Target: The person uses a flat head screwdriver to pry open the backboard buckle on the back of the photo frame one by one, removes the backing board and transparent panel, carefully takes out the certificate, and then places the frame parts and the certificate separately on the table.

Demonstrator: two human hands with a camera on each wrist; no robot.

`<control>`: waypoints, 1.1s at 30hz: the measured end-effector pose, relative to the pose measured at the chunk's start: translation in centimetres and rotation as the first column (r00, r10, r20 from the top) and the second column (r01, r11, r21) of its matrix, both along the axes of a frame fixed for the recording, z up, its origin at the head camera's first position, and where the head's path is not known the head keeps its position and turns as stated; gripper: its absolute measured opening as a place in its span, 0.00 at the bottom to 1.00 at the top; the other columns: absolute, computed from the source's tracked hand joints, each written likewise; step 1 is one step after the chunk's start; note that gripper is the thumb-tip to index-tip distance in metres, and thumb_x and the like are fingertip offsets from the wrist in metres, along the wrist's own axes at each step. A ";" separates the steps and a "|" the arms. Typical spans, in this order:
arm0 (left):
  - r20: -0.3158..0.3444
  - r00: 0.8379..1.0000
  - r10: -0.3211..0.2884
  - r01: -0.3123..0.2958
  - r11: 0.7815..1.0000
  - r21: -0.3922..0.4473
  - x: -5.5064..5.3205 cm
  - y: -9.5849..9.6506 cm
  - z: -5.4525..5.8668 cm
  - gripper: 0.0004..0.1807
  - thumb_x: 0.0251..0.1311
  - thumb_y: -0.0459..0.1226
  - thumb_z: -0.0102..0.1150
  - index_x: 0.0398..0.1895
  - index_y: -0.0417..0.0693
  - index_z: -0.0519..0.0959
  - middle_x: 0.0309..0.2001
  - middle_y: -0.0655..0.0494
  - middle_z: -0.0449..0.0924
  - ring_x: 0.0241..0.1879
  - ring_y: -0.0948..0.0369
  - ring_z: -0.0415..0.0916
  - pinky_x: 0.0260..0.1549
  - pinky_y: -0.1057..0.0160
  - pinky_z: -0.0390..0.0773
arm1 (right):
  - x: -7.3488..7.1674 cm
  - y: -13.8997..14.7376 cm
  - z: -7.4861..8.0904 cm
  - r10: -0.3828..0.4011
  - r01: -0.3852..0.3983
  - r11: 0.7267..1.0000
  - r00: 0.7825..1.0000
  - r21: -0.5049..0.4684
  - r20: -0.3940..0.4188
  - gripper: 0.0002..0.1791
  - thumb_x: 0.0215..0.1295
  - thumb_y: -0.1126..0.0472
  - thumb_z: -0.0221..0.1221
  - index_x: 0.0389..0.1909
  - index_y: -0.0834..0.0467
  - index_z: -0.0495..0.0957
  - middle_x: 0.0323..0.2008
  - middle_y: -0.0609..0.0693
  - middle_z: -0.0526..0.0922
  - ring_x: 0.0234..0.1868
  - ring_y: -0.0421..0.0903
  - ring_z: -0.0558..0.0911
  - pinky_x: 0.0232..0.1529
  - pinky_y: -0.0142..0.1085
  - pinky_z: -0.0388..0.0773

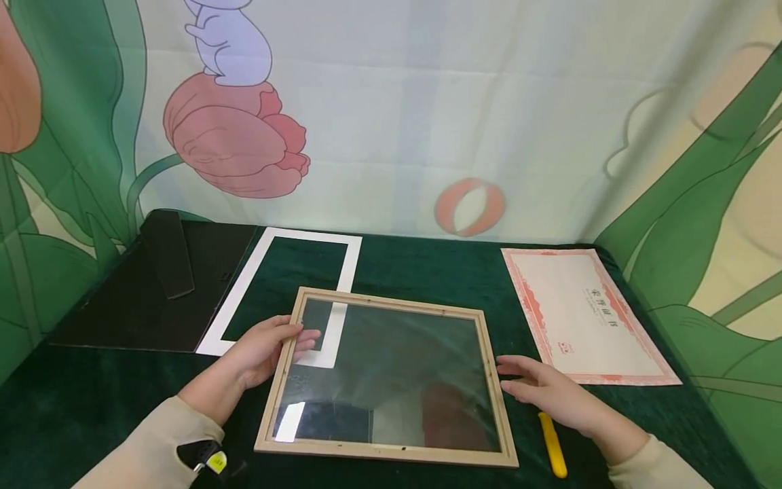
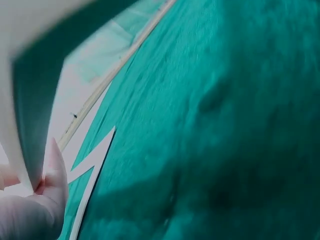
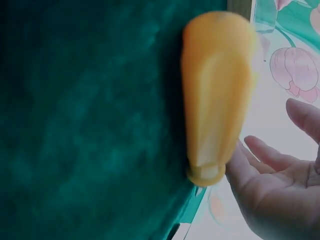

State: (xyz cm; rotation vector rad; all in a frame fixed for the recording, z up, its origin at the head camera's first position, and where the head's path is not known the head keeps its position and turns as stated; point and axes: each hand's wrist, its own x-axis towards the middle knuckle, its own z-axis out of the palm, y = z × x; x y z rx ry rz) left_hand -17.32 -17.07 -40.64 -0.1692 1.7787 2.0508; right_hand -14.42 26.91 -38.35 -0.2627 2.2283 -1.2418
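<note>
A pale wooden picture frame [image 1: 391, 451] with a clear glass pane [image 1: 397, 367] is tilted above the green cloth. My left hand [image 1: 263, 350] grips its left side, thumb on top and fingers behind, showing through the glass. In the left wrist view the frame edge [image 2: 97, 92] runs up from the fingers. Just beside the frame's right side, my right hand [image 1: 550, 394] has its fingers loosely extended and holds nothing. Below that hand lies a yellow handle [image 1: 552, 445], large in the right wrist view; no tool end shows.
Behind the frame lies a white mat border [image 1: 239, 292], partly overlapped by it. A black backing board [image 1: 116, 305] with a stand leg [image 1: 171, 261] is at the left. On the right rests a red-bordered certificate [image 1: 586, 319]. A printed curtain [image 1: 379, 122] closes off the back.
</note>
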 end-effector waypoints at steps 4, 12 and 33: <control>0.030 0.998 0.051 -0.052 0.998 0.032 0.2 0.6 -0.2 0.26 0.72 0.37 0.37 0.66 0.33 0.48 0.45 0.48 0.80 0.45 0.56 0.80 0.45 0.60 0.76 | 0.0 -0.1 -0.1 0.010 -0.010 1.000 1.000 -0.009 0.002 0.31 0.69 0.52 0.52 0.64 0.69 0.61 0.61 0.66 0.66 0.53 0.55 0.75 0.52 0.49 0.73; 0.045 0.990 0.132 -0.132 0.991 0.014 0.3 1.2 -0.2 0.25 0.72 0.37 0.38 0.66 0.33 0.49 0.43 0.46 0.80 0.41 0.57 0.81 0.43 0.60 0.77 | -0.1 -0.3 0.1 0.040 -0.039 0.999 0.999 -0.021 0.018 0.30 0.69 0.53 0.51 0.62 0.72 0.63 0.57 0.66 0.71 0.48 0.53 0.78 0.47 0.45 0.77; 0.051 0.980 0.192 -0.177 0.961 -0.211 0.4 2.0 -1.3 0.24 0.73 0.43 0.34 0.61 0.33 0.55 0.26 0.53 0.70 0.24 0.65 0.74 0.31 0.67 0.80 | 0.0 -0.4 0.2 0.075 -0.073 0.995 0.996 -0.062 0.037 0.30 0.70 0.54 0.51 0.62 0.73 0.62 0.55 0.64 0.73 0.50 0.53 0.77 0.51 0.46 0.74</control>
